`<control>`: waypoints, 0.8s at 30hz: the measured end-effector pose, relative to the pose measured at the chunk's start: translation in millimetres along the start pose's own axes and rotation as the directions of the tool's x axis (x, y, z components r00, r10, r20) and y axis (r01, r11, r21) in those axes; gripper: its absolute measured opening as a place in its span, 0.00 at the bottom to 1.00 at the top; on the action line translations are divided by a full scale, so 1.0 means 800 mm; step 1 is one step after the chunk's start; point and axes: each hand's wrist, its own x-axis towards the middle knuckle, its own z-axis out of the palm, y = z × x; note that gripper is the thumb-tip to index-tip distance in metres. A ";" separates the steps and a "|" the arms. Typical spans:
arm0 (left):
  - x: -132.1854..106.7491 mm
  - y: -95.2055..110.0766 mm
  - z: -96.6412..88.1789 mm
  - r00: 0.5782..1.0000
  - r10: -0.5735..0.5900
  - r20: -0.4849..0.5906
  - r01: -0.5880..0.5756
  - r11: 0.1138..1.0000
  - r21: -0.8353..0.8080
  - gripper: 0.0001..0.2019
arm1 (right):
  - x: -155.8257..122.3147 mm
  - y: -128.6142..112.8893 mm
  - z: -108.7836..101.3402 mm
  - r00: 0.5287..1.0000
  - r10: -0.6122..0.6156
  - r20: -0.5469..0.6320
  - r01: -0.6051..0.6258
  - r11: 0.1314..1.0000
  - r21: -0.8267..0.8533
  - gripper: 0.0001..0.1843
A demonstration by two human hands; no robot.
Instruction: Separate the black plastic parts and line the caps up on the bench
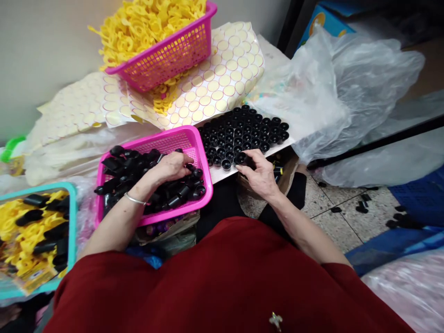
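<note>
My right hand (261, 175) pinches a black plastic cup-like piece (242, 158) between thumb and fingers, its round opening facing up. It is at the front edge of a block of similar black cups (239, 134), which stand upright in close rows on a white board (224, 175). My left hand (172, 166) reaches into a pink basket (205, 173) of loose black plastic pieces (176, 196). Its fingers are curled down around a small black piece (189, 168), partly hidden by the hand.
Behind stands another pink basket (166, 58) heaped with yellow plastic parts (149, 27), on sheets of round stickers (222, 69). A turquoise basket (72, 222) with yellow and black parts is at left. Clear plastic bags (367, 78) lie at right; black pieces (361, 206) lie on the floor.
</note>
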 end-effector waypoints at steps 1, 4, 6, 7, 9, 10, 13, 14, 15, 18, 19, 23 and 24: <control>0.002 0.002 0.005 0.999 0.000 0.053 -0.004 0.996 0.084 0.14 | -0.003 0.007 -0.002 0.999 0.034 -0.008 -0.034 0.999 0.023 0.15; 0.009 0.007 0.014 0.992 -0.040 0.124 0.008 0.969 0.245 0.20 | -0.012 0.029 -0.008 0.982 0.091 -0.165 -0.095 0.995 -0.020 0.15; 0.012 0.002 0.014 0.990 -0.074 0.121 0.040 0.964 0.262 0.20 | -0.015 0.045 -0.016 0.950 0.092 -0.298 -0.136 0.982 -0.129 0.14; 0.014 -0.002 0.013 0.991 -0.081 0.109 0.051 0.967 0.250 0.19 | -0.015 0.053 -0.020 0.935 0.089 -0.343 -0.160 0.970 -0.184 0.14; 0.014 -0.010 0.009 0.995 -0.097 0.037 0.089 0.980 0.177 0.16 | -0.013 0.069 -0.028 0.913 0.079 -0.399 -0.198 0.943 -0.267 0.14; 0.012 -0.013 0.005 0.994 -0.109 -0.030 0.111 0.989 0.101 0.16 | -0.011 0.076 -0.032 0.906 0.070 -0.418 -0.206 0.935 -0.289 0.14; -0.001 -0.008 -0.004 0.947 -0.176 -0.268 0.113 0.965 -0.236 0.17 | 0.000 0.096 -0.038 0.887 0.040 -0.460 -0.190 0.939 -0.287 0.14; -0.007 -0.002 -0.006 0.921 -0.213 -0.327 0.094 0.934 -0.345 0.17 | 0.005 0.101 -0.039 0.884 0.032 -0.466 -0.179 0.945 -0.274 0.15; -0.015 0.007 -0.008 0.897 -0.245 -0.367 0.067 0.898 -0.435 0.17 | 0.009 0.105 -0.041 0.883 0.026 -0.468 -0.168 0.950 -0.263 0.15; -0.040 0.043 -0.002 0.829 -0.323 -0.457 -0.020 0.799 -0.601 0.17 | 0.018 0.112 -0.045 0.894 -0.001 -0.448 -0.138 0.951 -0.278 0.17; -0.048 0.058 0.004 0.799 -0.339 -0.497 -0.057 0.779 -0.624 0.17 | 0.019 0.113 -0.047 0.898 -0.011 -0.440 -0.137 0.943 -0.304 0.17; -0.070 0.124 0.035 0.748 -0.287 -0.598 -0.244 0.720 -0.650 0.15 | 0.021 0.117 -0.053 0.920 0.002 -0.391 -0.166 0.908 -0.385 0.18; -0.070 0.141 0.044 0.750 -0.261 -0.608 -0.299 0.686 -0.663 0.14 | 0.022 0.119 -0.054 0.930 0.016 -0.367 -0.162 0.914 -0.373 0.19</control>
